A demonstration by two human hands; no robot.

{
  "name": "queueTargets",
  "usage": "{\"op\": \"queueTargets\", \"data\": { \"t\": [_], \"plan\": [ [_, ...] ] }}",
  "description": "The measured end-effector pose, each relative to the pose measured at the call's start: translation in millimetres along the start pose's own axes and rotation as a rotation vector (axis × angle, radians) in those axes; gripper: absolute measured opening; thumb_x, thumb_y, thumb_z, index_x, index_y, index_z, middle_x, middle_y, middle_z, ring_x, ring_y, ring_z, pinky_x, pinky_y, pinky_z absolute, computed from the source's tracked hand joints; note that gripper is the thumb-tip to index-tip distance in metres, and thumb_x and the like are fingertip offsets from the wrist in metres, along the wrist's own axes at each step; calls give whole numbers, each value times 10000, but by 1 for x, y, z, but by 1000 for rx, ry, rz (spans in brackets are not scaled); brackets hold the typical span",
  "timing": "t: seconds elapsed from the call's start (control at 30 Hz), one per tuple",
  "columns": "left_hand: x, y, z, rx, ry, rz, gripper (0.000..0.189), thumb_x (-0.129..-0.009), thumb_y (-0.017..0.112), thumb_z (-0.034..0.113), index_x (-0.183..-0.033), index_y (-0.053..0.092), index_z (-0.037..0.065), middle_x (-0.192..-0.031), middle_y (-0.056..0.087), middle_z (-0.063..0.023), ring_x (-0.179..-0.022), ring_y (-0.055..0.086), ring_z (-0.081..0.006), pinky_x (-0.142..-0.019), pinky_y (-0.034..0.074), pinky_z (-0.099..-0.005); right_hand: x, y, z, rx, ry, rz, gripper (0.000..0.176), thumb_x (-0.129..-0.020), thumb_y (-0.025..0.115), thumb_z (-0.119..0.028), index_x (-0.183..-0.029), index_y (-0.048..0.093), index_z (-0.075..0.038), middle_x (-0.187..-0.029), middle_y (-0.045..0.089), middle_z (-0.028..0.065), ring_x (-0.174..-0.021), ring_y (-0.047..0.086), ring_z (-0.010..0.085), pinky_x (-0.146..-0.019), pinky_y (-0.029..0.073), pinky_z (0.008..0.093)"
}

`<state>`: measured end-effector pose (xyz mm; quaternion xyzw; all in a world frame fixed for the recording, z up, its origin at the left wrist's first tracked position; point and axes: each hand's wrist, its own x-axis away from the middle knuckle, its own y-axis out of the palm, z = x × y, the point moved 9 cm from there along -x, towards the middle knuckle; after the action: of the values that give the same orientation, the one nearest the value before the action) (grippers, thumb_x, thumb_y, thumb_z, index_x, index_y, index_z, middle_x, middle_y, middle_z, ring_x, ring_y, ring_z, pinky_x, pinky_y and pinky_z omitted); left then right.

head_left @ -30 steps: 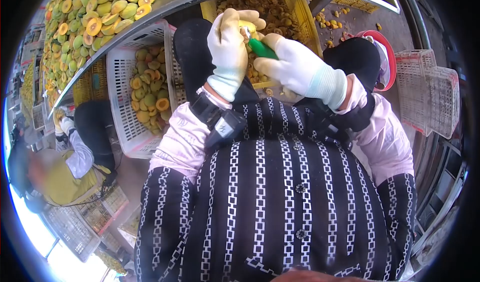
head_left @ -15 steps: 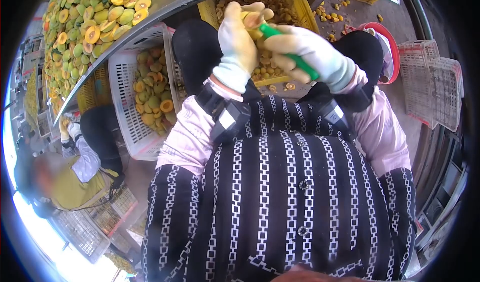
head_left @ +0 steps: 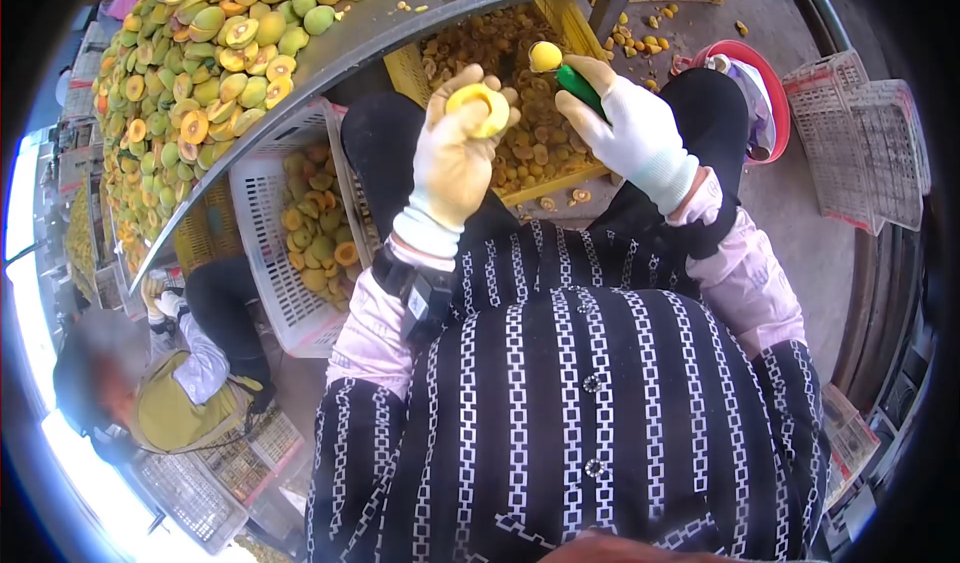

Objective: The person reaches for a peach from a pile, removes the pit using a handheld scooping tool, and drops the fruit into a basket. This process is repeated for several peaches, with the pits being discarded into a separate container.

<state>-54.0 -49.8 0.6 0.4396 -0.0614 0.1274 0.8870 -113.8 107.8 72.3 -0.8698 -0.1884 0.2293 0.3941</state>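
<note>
My left hand (head_left: 455,148), in a whitish glove, is closed on a halved fruit (head_left: 480,110) whose yellow flesh has a hollow in the middle. To its right, my right hand (head_left: 632,128) grips a green-handled tool (head_left: 582,91). A round yellow piece (head_left: 545,57) is at the far end of the tool; whether it touches the tool or is loose I cannot tell. Both hands are above a yellow crate (head_left: 575,178) holding many brownish-yellow pieces. The two hands are apart.
A metal table (head_left: 385,8) bears a heap of cut fruit at the upper left. Below it stands a white crate (head_left: 262,203) with fruit. Another person (head_left: 190,383) sits at the left. A red basin (head_left: 783,113) and white crates (head_left: 825,113) stand at the right.
My hands have moved apart, and the tool has come away from the fruit. The fruit's hollow now shows, with a round yellow piece at the tool's end. The camera view has shifted slightly.
</note>
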Motion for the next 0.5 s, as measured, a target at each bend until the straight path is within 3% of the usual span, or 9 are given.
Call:
{"op": "queueTargets", "data": {
  "t": [0.23, 0.3, 0.37, 0.43, 0.5],
  "plan": [
    [14, 4, -3, -141, 45, 92, 282, -876, 520, -18, -1156, 494, -5, -1065, 593, -145, -1041, 594, -280, -919, 497, -399, 12, 9, -19, -200, 36, -99, 294, -848, 633, -274, -1069, 600, -84, -857, 642, 160, -822, 637, 338, -704, 512, 390],
    [12, 4, -9, -123, 32, 87, 277, -877, 517, -15, -1153, 495, -10, -1056, 593, -150, -1024, 602, -285, -900, 508, -396, 17, 8, -25, -135, -80, 12, 236, -843, 634, -252, -1012, 603, -91, -818, 633, 152, -757, 637, 335, -658, 513, 406],
    [12, 6, -10, -108, 23, 79, 272, -878, 513, -12, -1150, 495, -15, -1047, 594, -155, -1007, 610, -290, -881, 519, -393, 12, 9, -12, 150, -53, -12, 183, -845, 627, -232, -963, 593, -97, -786, 625, 147, -692, 634, 330, -604, 509, 420],
    [19, 7, -11, -177, -86, 110, 263, -885, 514, 5, -1145, 495, -24, -1042, 593, -161, -968, 625, -308, -844, 539, -395, 3, 5, 32, 194, 45, 108, 197, -841, 627, -232, -978, 585, -96, -770, 622, 150, -672, 631, 333, -585, 505, 419],
    [19, 4, -6, -166, -66, 93, 271, -880, 525, 14, -1145, 502, -34, -1045, 601, -170, -948, 635, -325, -825, 550, -396, 6, -2, 43, 115, 41, 139, 238, -835, 637, -253, -1005, 589, -94, -759, 619, 152, -693, 632, 340, -606, 502, 417]
  ]
}}
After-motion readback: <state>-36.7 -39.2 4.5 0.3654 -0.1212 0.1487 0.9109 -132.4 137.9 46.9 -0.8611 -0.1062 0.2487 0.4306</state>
